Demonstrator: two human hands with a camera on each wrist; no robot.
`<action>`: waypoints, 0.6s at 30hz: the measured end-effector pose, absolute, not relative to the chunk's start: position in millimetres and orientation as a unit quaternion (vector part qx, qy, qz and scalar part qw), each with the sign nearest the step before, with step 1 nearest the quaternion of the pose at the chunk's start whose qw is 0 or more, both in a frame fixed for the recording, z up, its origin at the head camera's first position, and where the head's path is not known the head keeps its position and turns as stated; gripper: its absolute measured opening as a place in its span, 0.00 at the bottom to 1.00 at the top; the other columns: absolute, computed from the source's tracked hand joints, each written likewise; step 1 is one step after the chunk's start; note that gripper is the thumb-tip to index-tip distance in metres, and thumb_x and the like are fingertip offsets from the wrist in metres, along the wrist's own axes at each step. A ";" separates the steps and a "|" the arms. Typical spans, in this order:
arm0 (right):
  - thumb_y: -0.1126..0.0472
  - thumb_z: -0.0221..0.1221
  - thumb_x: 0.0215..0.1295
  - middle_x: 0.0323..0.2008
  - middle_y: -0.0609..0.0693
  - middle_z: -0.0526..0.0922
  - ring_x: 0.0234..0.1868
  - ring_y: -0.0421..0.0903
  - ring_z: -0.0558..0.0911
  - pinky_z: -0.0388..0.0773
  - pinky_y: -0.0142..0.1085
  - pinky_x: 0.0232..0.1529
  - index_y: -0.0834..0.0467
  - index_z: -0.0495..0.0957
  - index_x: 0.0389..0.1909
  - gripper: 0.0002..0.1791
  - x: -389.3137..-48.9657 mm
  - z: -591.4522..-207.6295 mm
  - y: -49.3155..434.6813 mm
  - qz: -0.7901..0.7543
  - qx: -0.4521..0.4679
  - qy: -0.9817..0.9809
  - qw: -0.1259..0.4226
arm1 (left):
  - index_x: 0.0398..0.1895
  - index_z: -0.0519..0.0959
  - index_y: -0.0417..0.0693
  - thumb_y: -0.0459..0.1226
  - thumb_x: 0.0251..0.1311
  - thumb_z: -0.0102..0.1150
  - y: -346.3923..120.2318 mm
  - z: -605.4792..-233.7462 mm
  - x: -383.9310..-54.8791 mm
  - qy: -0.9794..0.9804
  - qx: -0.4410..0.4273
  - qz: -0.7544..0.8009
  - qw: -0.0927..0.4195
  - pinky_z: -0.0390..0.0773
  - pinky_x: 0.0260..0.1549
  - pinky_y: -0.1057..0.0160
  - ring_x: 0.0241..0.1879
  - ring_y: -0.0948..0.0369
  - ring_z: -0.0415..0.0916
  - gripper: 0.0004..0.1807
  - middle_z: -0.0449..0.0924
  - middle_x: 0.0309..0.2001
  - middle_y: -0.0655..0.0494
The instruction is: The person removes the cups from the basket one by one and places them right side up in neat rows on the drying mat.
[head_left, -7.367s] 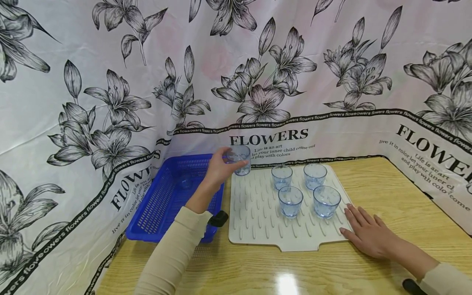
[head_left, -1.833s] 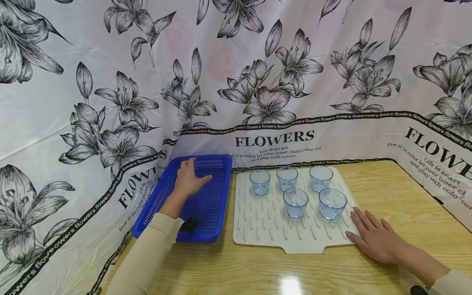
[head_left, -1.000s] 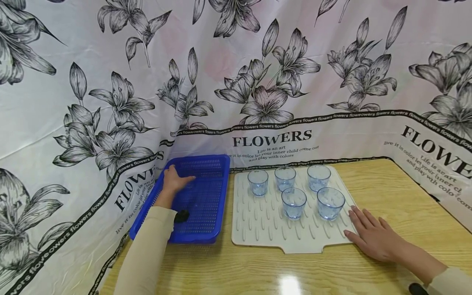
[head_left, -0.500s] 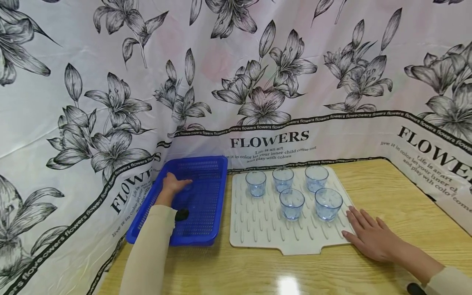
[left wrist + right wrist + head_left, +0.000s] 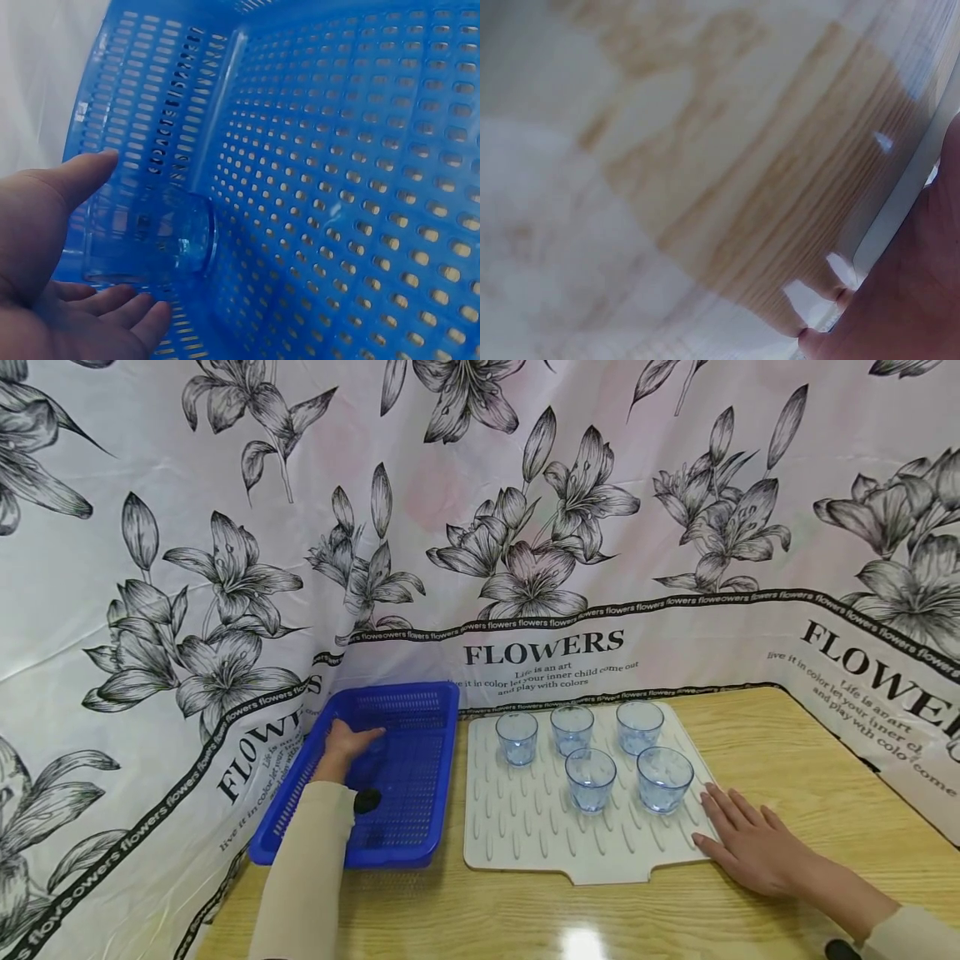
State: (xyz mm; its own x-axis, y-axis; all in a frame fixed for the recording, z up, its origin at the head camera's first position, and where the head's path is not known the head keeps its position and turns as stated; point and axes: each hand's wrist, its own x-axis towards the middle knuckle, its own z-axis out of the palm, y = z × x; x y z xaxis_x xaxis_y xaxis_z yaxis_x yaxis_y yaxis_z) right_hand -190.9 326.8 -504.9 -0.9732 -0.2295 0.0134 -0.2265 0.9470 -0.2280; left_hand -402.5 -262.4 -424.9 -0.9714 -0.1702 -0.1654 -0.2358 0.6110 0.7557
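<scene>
My left hand (image 5: 345, 747) reaches into the blue plastic basket (image 5: 442, 777). In the left wrist view a clear blue drinking glass (image 5: 161, 236) lies on its side against the basket wall, between my spread thumb and my fingers. The thumb shows a gap from the glass; whether the fingertips touch it I cannot tell. My right hand (image 5: 757, 843) lies flat, its fingertips at the right edge of a white ridged drying board (image 5: 517, 835). Several matching glasses stand upright on that board, among them a front-right glass (image 5: 664, 781) and a back-left glass (image 5: 517, 739).
The basket stands left of the board on a wooden table (image 5: 465, 918), a narrow strip of wood between them. A white flower-print cloth (image 5: 420, 568) hangs close behind and to the left. The board's left part and front strip show bare ridges.
The left hand set a glass at the board's back left, then moved back into the basket and lowered beside another glass. The right hand stays at the board's edge. The view shifted slightly.
</scene>
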 end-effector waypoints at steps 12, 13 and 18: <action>0.39 0.49 0.78 0.75 0.72 0.58 0.73 0.75 0.56 0.51 0.77 0.64 0.72 0.59 0.75 0.43 -189.3 -502.7 325.3 -0.110 -0.113 0.988 0.008 | 0.80 0.31 0.30 0.45 0.70 0.60 -262.4 -433.4 -407.2 0.885 -0.133 0.446 0.005 0.46 0.76 0.41 0.79 0.36 0.33 0.55 0.35 0.80 0.28; 0.39 0.49 0.78 0.75 0.72 0.58 0.73 0.75 0.56 0.51 0.76 0.64 0.72 0.59 0.75 0.43 -189.2 -502.9 325.4 -0.109 -0.113 0.988 0.007 | 0.80 0.31 0.31 0.45 0.70 0.60 -262.8 -433.9 -407.9 0.885 -0.134 0.446 0.005 0.47 0.76 0.40 0.79 0.36 0.34 0.55 0.35 0.80 0.28; 0.39 0.49 0.78 0.75 0.72 0.58 0.73 0.75 0.56 0.51 0.76 0.64 0.72 0.60 0.74 0.43 -189.6 -503.4 326.4 -0.107 -0.113 0.988 0.005 | 0.80 0.32 0.31 0.46 0.70 0.60 -262.7 -435.0 -409.4 0.885 -0.132 0.446 0.002 0.48 0.76 0.39 0.79 0.35 0.35 0.55 0.36 0.80 0.29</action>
State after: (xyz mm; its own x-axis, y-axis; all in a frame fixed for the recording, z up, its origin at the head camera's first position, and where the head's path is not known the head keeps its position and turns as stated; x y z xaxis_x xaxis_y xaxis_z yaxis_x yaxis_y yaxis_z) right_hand -189.6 326.4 -503.4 -0.9743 -0.2246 0.0150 -0.2226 0.9514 -0.2130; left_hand -409.4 -262.7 -435.0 -0.9651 -0.2322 -0.1210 -0.2354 0.5672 0.7892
